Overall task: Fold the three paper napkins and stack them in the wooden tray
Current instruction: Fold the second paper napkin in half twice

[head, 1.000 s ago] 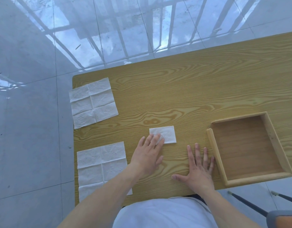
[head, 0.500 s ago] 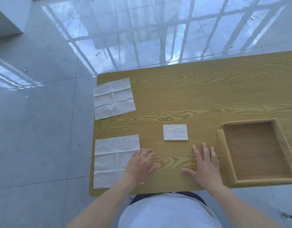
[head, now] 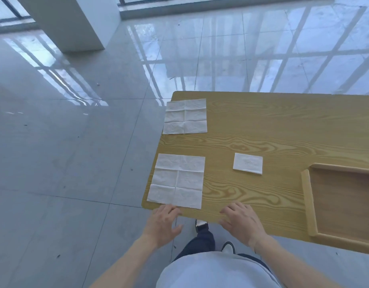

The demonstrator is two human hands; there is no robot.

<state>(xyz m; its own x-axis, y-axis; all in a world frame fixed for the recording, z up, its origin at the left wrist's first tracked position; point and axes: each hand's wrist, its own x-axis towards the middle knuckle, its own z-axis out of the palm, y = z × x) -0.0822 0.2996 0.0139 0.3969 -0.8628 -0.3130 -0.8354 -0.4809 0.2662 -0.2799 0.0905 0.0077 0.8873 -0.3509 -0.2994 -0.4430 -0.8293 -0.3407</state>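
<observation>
A small folded napkin (head: 248,166) lies flat near the middle of the counter (head: 262,125), just left of the wooden tray (head: 308,202) and apart from it. The tray sits at the right side of the counter, partly cut off by the picture's edge, and the part of its inside that shows holds nothing.

Two unfolded napkins lie along the counter's left edge. The near unfolded napkin (head: 178,181) is spread flat with crease lines showing, its near left corner reaching the counter's edge. The far unfolded napkin (head: 185,116) lies at the far left corner, well apart from the near one.

The left hand (head: 163,222) is at the near edge of the counter, fingers loosely bent, fingertips touching or just beside the near edge of the near unfolded napkin; it grips nothing. The right hand (head: 240,222) rests on the near edge of the counter to the right, fingers relaxed and slightly curled, holding nothing.

Beyond the counter is a glossy tiled floor (head: 75,152) with a white pillar (head: 71,19) at the far left.
</observation>
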